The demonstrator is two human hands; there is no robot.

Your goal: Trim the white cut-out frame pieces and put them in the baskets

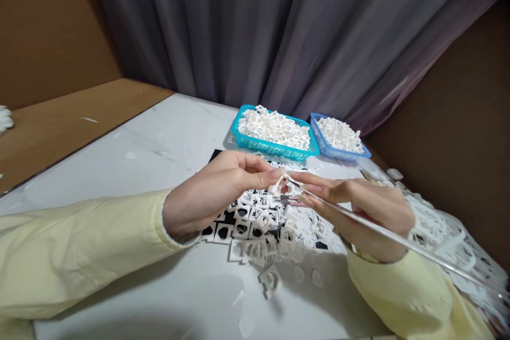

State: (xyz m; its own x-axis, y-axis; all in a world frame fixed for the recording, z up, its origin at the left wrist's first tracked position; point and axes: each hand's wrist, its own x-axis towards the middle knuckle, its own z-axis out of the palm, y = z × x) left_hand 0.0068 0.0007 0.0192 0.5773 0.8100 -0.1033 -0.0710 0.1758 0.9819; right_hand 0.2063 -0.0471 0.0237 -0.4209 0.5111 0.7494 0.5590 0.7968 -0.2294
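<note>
My left hand (223,186) pinches a small white cut-out piece (275,188) between thumb and fingertips. My right hand (364,207) is closed on long metal tweezers (338,206), whose shaft runs back toward the lower right. The tweezers' two tips stand apart at the white piece, one near its top edge and one lower down. Whether the tips grip it, I cannot tell. Under both hands lie many white square frames with holes (243,228), spread over a black mat (215,155) and the table.
A teal basket (258,143) heaped with small white pieces stands at the back, beside a blue basket (338,153) of similar pieces. White strip scraps (450,239) pile up at right. Brown boards flank the white table (159,138), and a grey curtain (239,26) hangs behind.
</note>
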